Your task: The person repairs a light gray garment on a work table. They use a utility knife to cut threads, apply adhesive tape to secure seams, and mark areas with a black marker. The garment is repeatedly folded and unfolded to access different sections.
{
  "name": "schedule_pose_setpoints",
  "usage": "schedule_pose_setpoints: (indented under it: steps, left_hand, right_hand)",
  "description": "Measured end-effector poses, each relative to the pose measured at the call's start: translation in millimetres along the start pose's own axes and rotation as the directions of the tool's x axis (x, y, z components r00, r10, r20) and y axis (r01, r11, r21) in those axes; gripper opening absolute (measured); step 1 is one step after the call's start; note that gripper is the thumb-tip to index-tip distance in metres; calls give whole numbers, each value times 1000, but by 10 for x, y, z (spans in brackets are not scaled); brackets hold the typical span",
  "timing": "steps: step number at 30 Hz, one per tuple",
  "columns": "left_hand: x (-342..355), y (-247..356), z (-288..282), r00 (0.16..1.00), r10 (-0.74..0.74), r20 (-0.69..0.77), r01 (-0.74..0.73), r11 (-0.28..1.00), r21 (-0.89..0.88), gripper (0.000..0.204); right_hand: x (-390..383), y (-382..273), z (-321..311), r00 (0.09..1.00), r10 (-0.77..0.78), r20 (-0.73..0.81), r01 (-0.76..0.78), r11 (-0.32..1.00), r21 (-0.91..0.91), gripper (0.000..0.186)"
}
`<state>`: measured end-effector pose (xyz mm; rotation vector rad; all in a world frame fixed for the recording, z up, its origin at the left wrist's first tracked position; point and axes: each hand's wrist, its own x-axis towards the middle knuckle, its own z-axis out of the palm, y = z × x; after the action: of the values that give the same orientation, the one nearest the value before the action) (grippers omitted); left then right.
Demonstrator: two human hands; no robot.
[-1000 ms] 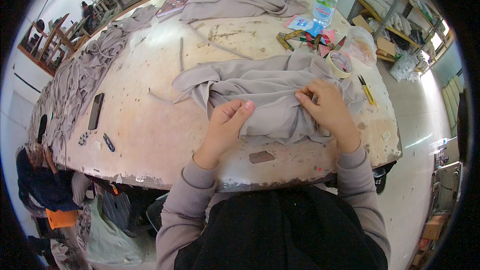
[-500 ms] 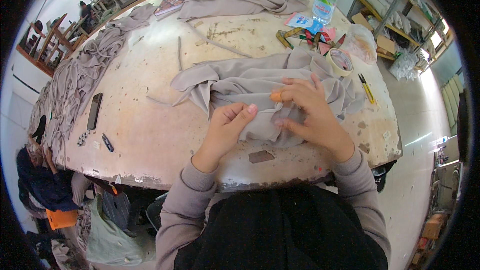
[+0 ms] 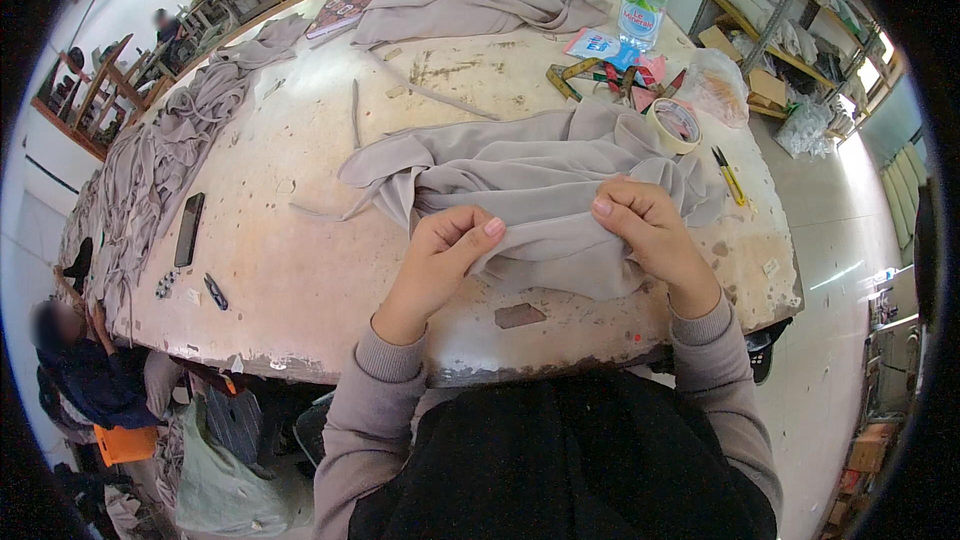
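Note:
A crumpled grey-beige garment [image 3: 520, 175] lies on the worn table in front of me, with a thin tie strap trailing to its left. My left hand [image 3: 445, 250] pinches the garment's near edge between thumb and curled fingers. Farther right along that same edge, my right hand [image 3: 650, 230] grips it too, thumb on top. Between the two hands the edge is drawn out nearly straight, and loose cloth hangs below it onto the table. The fingertips under the cloth are hidden.
Right of the garment are a tape roll [image 3: 675, 127], yellow-handled snips [image 3: 730, 177], a measuring tape [image 3: 567, 80] and a water bottle [image 3: 645, 0]. On the left lie a phone [image 3: 189, 230], small thread snips [image 3: 215, 291] and heaped cloth [image 3: 170, 140]. Another person [image 3: 85, 355] sits at lower left.
My right hand, spread and blurred over the cloth before, has come down and closed on the garment's edge. The edge is now stretched between both hands. My left hand has barely moved.

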<state>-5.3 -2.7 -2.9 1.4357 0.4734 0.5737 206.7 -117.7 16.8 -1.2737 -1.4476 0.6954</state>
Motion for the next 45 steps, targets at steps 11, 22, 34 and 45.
schedule_pose_setpoints:
  steps: [11, 22, 34, 45]
  left_hand:
    - [-12, 17, -2, 994, 61, 95, -73, 989, 131, 23]
    - [110, -12, -220, 913, 346, 217, -403, 679, 614, 20]
    - [64, -12, 152, 809, 538, 237, -498, 414, 762, 12]
    - [63, 95, -118, 850, 525, 24, -360, 548, 755, 11]
  right_hand:
    - [-64, 75, -9, 970, 92, -225, -89, 996, 24, 31]
    - [-349, 314, -1262, 423, 126, -897, 366, 882, 296, 46]
    - [-2, -17, 215, 976, -213, -51, 175, 899, -402, 26]
    - [-110, 202, -426, 751, -205, -628, 181, 978, -103, 21]
